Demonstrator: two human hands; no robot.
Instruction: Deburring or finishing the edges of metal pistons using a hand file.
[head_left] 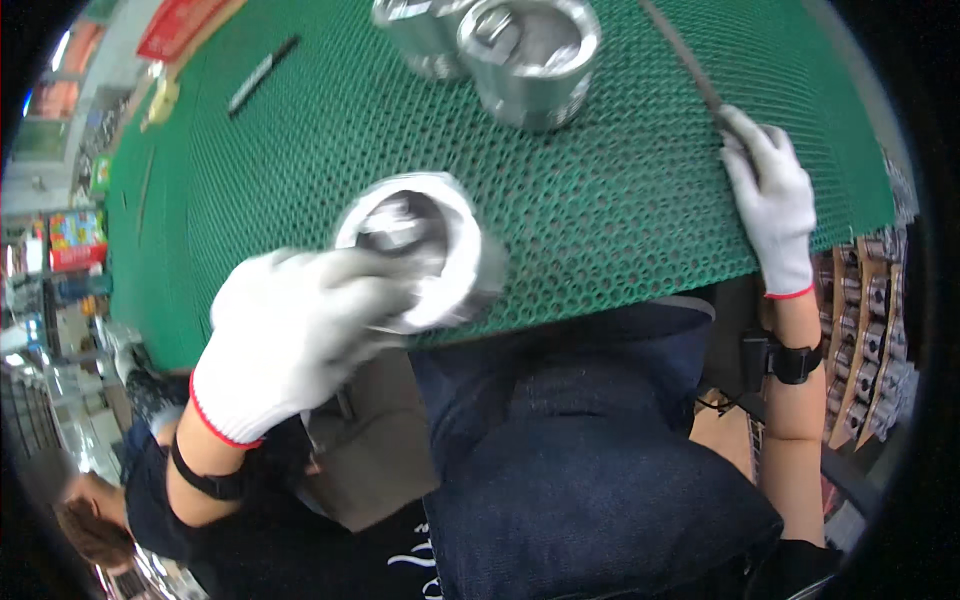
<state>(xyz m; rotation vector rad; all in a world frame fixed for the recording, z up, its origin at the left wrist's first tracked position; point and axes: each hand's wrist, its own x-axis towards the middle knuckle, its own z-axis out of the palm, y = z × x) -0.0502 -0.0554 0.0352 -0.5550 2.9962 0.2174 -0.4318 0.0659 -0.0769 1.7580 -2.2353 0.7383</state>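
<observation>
My left hand (300, 320), in a white knit glove with red trim, has its fingers closed on the rim of a shiny metal piston (465, 245). The piston's hollow side faces up, and both are blurred by motion near the table's front edge. My right hand (775, 190), gloved the same way, grips the near end of a long thin dark file-like rod (685, 55). That rod points away toward the far edge of the view. Beyond the left hand, two more pistons (530, 95) (430, 45) stand side by side, hollow side up.
A green perforated mat (640, 200) covers the table. On its far left lies a black-and-grey marker (263, 75), with a thin rod (146, 190) further left. Racks of metal parts (860, 330) stand at the right. Another person (150, 490) is at lower left.
</observation>
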